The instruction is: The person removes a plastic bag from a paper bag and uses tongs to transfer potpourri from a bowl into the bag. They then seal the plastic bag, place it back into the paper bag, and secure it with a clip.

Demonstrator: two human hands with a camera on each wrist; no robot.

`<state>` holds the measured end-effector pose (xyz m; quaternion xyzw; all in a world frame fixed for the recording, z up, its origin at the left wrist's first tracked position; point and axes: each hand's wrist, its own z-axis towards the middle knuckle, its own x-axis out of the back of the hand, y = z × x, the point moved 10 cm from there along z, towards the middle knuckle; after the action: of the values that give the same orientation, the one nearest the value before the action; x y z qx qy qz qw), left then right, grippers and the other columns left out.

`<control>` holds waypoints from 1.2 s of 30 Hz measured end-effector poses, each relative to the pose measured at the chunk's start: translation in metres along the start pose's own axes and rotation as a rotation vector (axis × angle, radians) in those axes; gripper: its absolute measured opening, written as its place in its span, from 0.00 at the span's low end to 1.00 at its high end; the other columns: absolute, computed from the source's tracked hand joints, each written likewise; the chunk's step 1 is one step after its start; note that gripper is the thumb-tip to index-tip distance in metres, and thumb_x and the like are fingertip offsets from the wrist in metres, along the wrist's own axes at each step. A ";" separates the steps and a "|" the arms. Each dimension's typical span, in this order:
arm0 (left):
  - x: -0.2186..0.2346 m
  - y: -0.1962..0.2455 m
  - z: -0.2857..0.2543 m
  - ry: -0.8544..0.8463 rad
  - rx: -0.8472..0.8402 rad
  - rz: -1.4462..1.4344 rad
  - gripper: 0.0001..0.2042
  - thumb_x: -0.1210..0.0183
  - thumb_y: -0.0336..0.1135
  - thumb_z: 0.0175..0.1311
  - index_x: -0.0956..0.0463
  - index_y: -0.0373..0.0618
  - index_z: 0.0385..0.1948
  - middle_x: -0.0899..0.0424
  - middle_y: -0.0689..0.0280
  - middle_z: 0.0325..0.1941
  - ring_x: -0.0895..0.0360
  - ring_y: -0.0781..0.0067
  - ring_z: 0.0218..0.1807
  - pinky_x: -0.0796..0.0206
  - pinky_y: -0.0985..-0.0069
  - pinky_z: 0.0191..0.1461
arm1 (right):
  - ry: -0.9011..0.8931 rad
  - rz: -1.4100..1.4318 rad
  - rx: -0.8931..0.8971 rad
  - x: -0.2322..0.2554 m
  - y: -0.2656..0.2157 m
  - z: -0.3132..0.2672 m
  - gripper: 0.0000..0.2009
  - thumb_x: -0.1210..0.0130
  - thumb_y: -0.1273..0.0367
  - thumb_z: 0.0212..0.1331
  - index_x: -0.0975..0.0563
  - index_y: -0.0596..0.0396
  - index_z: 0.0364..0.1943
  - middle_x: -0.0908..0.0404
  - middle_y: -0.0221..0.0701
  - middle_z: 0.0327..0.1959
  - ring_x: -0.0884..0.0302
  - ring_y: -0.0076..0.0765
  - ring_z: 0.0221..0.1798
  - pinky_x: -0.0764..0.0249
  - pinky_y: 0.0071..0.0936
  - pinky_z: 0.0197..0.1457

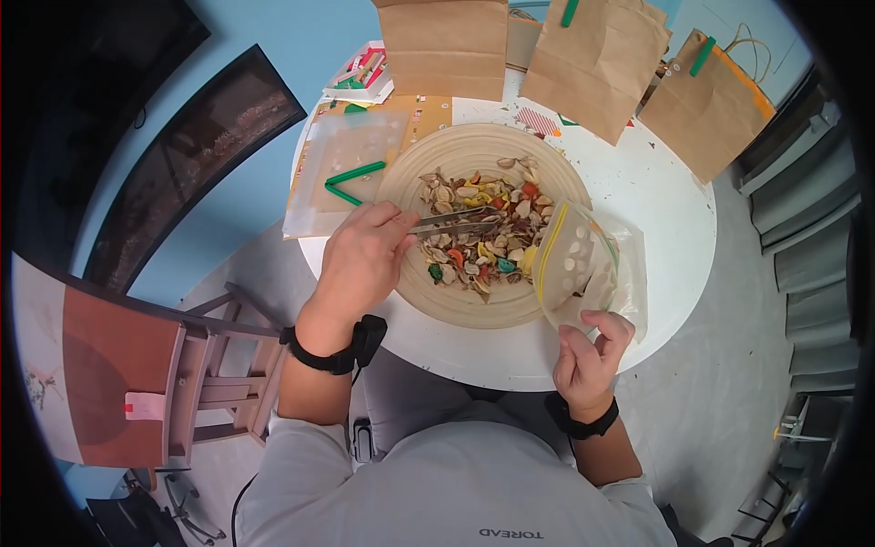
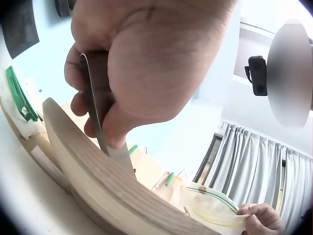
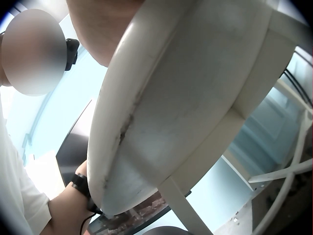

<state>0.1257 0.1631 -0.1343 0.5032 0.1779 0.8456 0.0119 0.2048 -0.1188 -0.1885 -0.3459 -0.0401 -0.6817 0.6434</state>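
Note:
My left hand point(image 1: 363, 257) grips metal tongs point(image 1: 456, 228) at their bent end, as the left wrist view also shows. The tong tips reach into a heap of dried, petal-like pieces point(image 1: 483, 196), mostly beige and brown with a few red, yellow and green ones. The heap lies on a round wooden tray point(image 1: 415, 287). My right hand point(image 1: 597, 360) pinches the edge of a clear zip bag point(image 1: 576, 255), its mouth tilted toward the heap over the tray's right rim. Several pale round shapes show on the bag. In the right wrist view the table edge hides most of this hand.
Brown paper bags point(image 1: 447, 50) with green clips stand along the back of the white table point(image 1: 674, 237). At left lie a translucent pouch point(image 1: 319, 169) and two green clip sticks point(image 1: 355, 173). A white box point(image 1: 365, 77) of clips sits behind. Crumbs dot the table's right side.

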 end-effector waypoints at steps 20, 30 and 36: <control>-0.010 0.132 0.034 -0.131 -0.366 -0.001 0.22 0.28 0.26 0.50 0.17 0.43 0.51 0.17 0.61 0.44 0.19 0.55 0.44 0.25 0.61 0.47 | 0.059 -0.003 -0.021 0.007 0.001 0.000 0.17 0.36 0.80 0.44 0.13 0.47 0.40 0.24 0.36 0.53 0.30 0.48 0.53 0.31 0.40 0.58; 0.048 0.032 -0.020 -0.062 0.026 0.031 0.20 0.28 0.28 0.58 0.17 0.39 0.53 0.16 0.54 0.49 0.18 0.46 0.48 0.24 0.59 0.50 | 0.103 -0.001 0.009 0.014 0.001 -0.008 0.19 0.40 0.81 0.46 0.14 0.45 0.43 0.27 0.37 0.54 0.33 0.48 0.54 0.32 0.42 0.59; 0.038 -0.005 -0.056 -0.089 0.143 0.108 0.19 0.29 0.30 0.60 0.17 0.40 0.54 0.16 0.53 0.51 0.18 0.44 0.51 0.24 0.57 0.52 | 0.078 0.013 -0.001 0.010 0.001 -0.008 0.19 0.40 0.80 0.48 0.15 0.44 0.44 0.27 0.37 0.54 0.34 0.48 0.54 0.33 0.42 0.59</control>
<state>0.0585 0.1589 -0.1276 0.5487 0.2097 0.8070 -0.0615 0.2031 -0.1317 -0.1899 -0.3194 -0.0124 -0.6906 0.6488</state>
